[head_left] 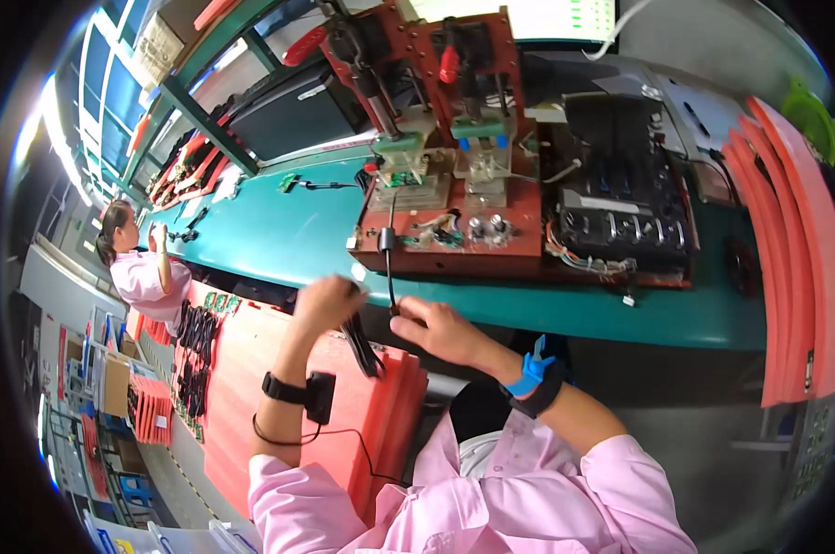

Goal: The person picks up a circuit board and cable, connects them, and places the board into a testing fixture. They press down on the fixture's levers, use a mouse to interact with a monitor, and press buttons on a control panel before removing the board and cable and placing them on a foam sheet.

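Observation:
My left hand (328, 305) is closed at the upper end of a folded bundle of black cable (362, 349), which hangs over the pink foam sheets. To its right, my right hand (440, 332) pinches a thin black cable (390, 282) between thumb and fingers. From there the cable runs up past a thick black collar (387, 240) onto the red test fixture (491, 257). A small green circuit board (401, 178) sits in the fixture's left clear block, and the cable runs up toward it. Whether the cable joins the bundle is hidden.
Toggle clamps with red handles (450, 65) rise above the fixture. Right of it stands a black device with wires (625, 222). Pink foam sheets (786, 249) stand at the far right. On the left, another person (145, 263) works at the green bench (251, 235). Stacked foam (260, 397) lies below.

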A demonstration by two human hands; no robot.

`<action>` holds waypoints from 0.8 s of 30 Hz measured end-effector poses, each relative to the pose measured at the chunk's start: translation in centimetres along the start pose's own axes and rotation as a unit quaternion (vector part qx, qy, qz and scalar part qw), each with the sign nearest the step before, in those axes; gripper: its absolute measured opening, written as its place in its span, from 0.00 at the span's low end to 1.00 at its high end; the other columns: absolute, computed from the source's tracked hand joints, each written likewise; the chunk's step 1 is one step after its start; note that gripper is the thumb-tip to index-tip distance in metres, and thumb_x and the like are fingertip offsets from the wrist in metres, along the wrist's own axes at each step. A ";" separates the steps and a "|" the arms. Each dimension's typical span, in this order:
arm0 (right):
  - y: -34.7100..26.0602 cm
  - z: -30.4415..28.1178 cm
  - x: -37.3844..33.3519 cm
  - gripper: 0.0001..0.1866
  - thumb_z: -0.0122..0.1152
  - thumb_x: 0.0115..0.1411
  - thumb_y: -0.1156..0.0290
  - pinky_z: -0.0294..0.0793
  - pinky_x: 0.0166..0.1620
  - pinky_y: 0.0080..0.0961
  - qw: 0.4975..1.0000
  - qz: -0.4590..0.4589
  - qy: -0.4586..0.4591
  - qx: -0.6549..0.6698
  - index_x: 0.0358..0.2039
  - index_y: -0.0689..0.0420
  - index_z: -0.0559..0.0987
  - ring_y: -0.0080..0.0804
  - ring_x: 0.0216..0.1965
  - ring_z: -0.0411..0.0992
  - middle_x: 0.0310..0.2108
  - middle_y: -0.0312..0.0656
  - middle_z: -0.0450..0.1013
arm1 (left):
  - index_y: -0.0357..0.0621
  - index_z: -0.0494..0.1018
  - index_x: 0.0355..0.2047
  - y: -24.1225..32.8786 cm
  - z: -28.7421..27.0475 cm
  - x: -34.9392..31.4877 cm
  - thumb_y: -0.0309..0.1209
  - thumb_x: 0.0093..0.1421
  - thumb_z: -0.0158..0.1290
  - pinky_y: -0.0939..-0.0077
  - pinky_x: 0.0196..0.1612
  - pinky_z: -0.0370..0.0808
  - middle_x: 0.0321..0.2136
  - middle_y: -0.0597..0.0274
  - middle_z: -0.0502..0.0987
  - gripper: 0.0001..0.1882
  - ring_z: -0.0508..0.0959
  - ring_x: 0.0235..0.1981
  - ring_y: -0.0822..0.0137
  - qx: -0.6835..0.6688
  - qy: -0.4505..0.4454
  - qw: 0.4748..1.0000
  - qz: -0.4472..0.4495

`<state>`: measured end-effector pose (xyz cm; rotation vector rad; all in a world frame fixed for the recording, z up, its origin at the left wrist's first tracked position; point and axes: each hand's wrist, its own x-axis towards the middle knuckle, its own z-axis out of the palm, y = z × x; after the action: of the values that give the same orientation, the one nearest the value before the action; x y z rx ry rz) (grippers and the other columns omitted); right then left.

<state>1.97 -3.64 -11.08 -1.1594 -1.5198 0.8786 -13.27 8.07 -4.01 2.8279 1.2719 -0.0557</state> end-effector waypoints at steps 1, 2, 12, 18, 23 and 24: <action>-0.1 0.2 0.1 0.15 0.51 0.56 0.67 0.68 0.36 0.27 1.000 -0.003 -0.004 -0.004 0.43 0.59 0.67 0.34 0.30 0.71 0.31 0.47 0.71 | 0.35 0.73 0.20 0.6 -0.7 -0.5 0.48 0.50 0.51 0.62 0.30 0.70 0.18 0.50 0.74 0.23 0.75 0.24 0.50 0.000 -0.106 0.992 0.064; -0.3 0.5 -0.2 0.17 0.51 0.56 0.68 0.69 0.36 0.25 0.995 -0.004 -0.005 0.099 0.46 0.58 0.65 0.32 0.30 0.71 0.33 0.48 0.71 | 0.35 0.73 0.20 1.3 -2.5 -0.7 0.48 0.50 0.51 0.62 0.30 0.70 0.18 0.50 0.74 0.23 0.75 0.24 0.50 -0.004 -0.103 0.993 0.059; 0.7 -4.1 -3.2 0.25 0.46 0.58 0.76 0.69 0.33 0.19 0.944 0.143 -0.061 0.291 0.56 0.56 0.56 0.23 0.27 0.69 0.37 0.46 0.69 | 0.42 0.56 0.56 2.4 -15.3 13.0 0.27 0.58 0.44 0.74 0.52 0.60 0.53 0.56 0.63 0.25 0.63 0.54 0.64 -0.265 0.485 0.757 0.350; 1.3 -3.9 -3.5 0.26 0.46 0.58 0.77 0.68 0.33 0.18 0.936 0.163 -0.086 0.301 0.57 0.55 0.55 0.22 0.26 0.69 0.38 0.46 0.69 | 0.42 0.67 0.43 2.7 -23.7 14.8 0.33 0.57 0.47 0.79 0.32 0.66 0.29 0.64 0.68 0.15 0.70 0.31 0.71 -0.347 0.443 0.778 0.281; 0.6 -4.3 -3.5 0.28 0.46 0.58 0.77 0.69 0.35 0.19 0.949 0.129 -0.101 0.271 0.59 0.53 0.52 0.24 0.28 0.70 0.43 0.48 0.68 | 0.40 0.73 0.30 2.2 -28.7 20.2 0.39 0.57 0.49 0.77 0.23 0.68 0.19 0.68 0.71 0.13 0.72 0.23 0.73 -0.344 0.353 0.831 0.257; 0.4 -4.3 -3.5 0.29 0.45 0.58 0.77 0.69 0.36 0.19 0.951 0.114 -0.107 0.266 0.59 0.53 0.51 0.25 0.29 0.71 0.44 0.49 0.67 | 0.40 0.73 0.29 0.5 -28.9 22.0 0.39 0.57 0.49 0.76 0.23 0.68 0.19 0.67 0.71 0.14 0.72 0.22 0.73 -0.320 0.339 0.850 0.247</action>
<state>6.41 -6.93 -11.38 -0.8655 -1.2110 1.5039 2.16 25.63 23.73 2.4820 0.3844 1.2182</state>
